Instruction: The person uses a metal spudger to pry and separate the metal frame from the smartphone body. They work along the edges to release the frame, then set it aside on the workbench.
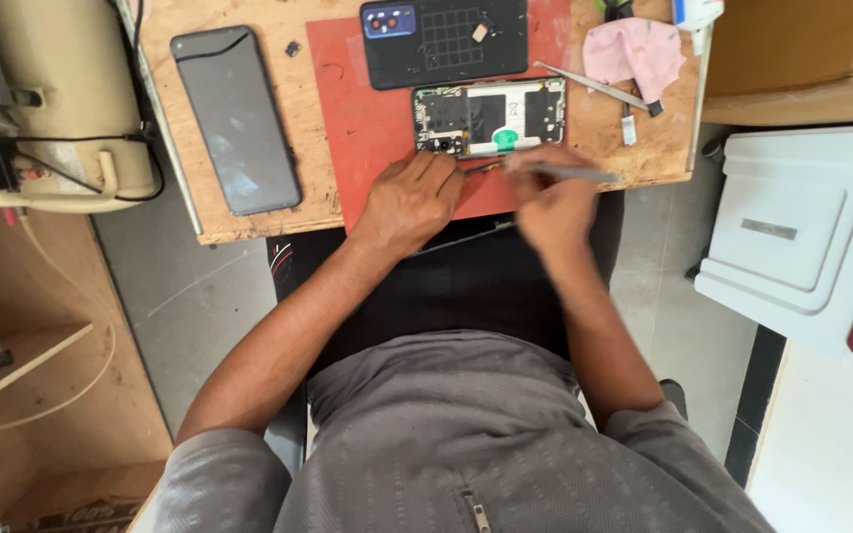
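A small wooden worktable [249, 59] fills the upper middle of the head view, with a red work mat [367, 128] laid across its centre. To the right of the table stands a white moulded plastic case [802, 227], well apart from the hands. On the bare wood to the left of the mat lies a grey phone screen panel [237, 118], face up. At the top edge of the mat rests a black phone back cover [446, 39] with a blue camera block, and just below it lies the opened phone [489, 116], its circuit boards and metal shields exposed. A pink cloth [636, 49] sits at the table's upper right, with metal tweezers [594, 87] lying just beside it.

The opened phone is just beyond both hands, along the near edge of the mat. The left hand [409, 202] rests palm down on the mat, its fingers [436, 163] touching the phone's lower left corner, pressing rather than gripping. The right hand [553, 202] is closed around a thin grey tool [570, 173], whose handle sticks out to the right; its working tip is hidden behind the fingers, near the phone's lower edge. Between the two hands a small dark part [484, 169] lies on the mat.
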